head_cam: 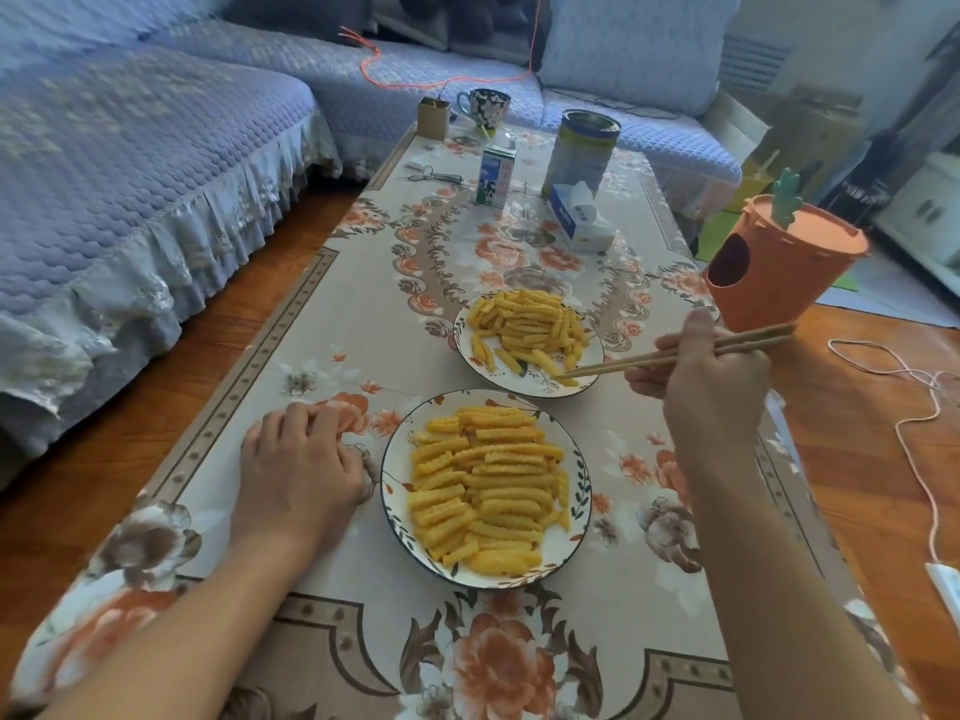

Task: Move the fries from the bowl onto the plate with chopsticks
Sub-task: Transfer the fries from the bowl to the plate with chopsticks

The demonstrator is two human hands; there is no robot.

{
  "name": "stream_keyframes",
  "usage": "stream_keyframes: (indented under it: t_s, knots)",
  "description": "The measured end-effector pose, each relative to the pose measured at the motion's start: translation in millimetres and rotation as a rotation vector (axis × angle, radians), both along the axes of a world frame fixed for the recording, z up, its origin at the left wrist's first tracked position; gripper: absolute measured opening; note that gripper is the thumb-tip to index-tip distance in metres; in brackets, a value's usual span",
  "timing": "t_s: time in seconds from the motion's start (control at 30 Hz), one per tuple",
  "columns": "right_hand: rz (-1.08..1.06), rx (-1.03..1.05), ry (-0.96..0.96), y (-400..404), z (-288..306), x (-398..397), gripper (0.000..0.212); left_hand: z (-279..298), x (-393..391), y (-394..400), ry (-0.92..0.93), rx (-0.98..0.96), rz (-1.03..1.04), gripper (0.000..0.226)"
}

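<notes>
A heap of yellow crinkle-cut fries (524, 324) fills the far bowl (511, 383). The near plate (397, 459) holds more fries (488, 485), laid roughly in rows. My right hand (711, 387) grips a pair of wooden chopsticks (649, 360) right of the bowl. Their tips reach into the bowl's near right side and touch a single fry (563, 379). My left hand (301, 459) rests on the tablecloth just left of the plate, with its fingers loosely bent and nothing in it.
Farther down the table stand a tissue box (579, 215), a tall tin (582, 153), a milk carton (496, 176) and a mug (485, 107). An orange carrot-shaped bin (774, 272) is at the right edge. A sofa (130, 174) runs along the left, and cables (924, 407) lie on the floor at the right.
</notes>
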State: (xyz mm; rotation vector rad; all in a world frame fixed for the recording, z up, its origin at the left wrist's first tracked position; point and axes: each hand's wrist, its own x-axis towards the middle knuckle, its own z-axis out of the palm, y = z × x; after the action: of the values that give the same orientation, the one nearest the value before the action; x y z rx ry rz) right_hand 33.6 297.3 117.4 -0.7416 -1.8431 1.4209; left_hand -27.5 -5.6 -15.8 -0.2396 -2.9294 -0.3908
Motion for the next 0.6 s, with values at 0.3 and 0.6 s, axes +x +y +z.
stream_keyframes:
  t_s: [0.3,0.6]
  knots:
    - [0.513,-0.056,-0.068,1.6,11.3,61.8,0.046,0.3,0.3,0.0,-0.007,-0.013,-0.003,0.042]
    - [0.476,0.029,-0.061,18.7,1.5,66.9,0.033,-1.7,-0.1,0.4,-0.006,-0.032,0.007,0.044]
